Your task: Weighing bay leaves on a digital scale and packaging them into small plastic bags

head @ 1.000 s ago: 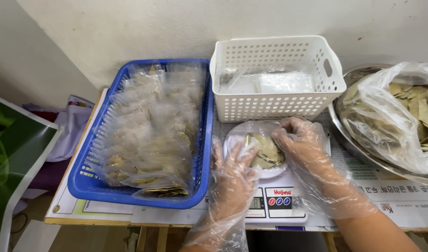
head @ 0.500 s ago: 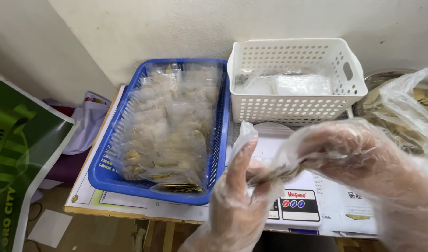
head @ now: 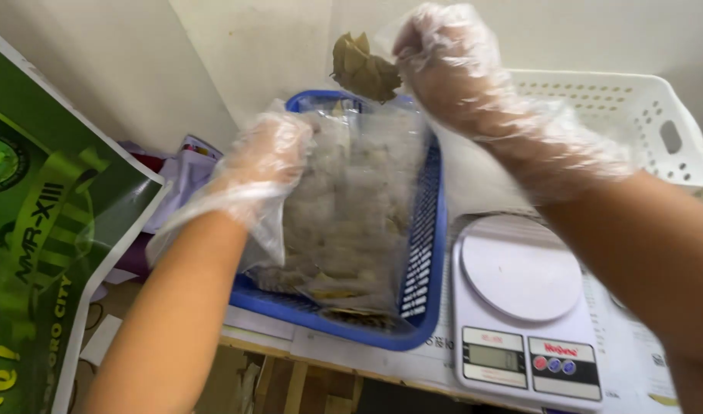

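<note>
Both of my gloved hands are raised over the blue basket [head: 424,253]: my right hand [head: 451,65] pinches a bunch of dried leaves [head: 364,67] above a clear plastic bag [head: 351,192], whose edge my left hand [head: 271,165] grips. White kitchen scale [head: 520,299] sits bare just beside the basket, white basket [head: 635,115] behind.

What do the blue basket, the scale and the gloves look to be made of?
Blue basket: rigid moulded plastic, judging by its slotted lattice walls and slight sheen. Scale: white plastic body, smooth matte round platform. Gloves on the left hand and right hand: thin clear plastic film, loose and crinkled, skin showing through.
</note>
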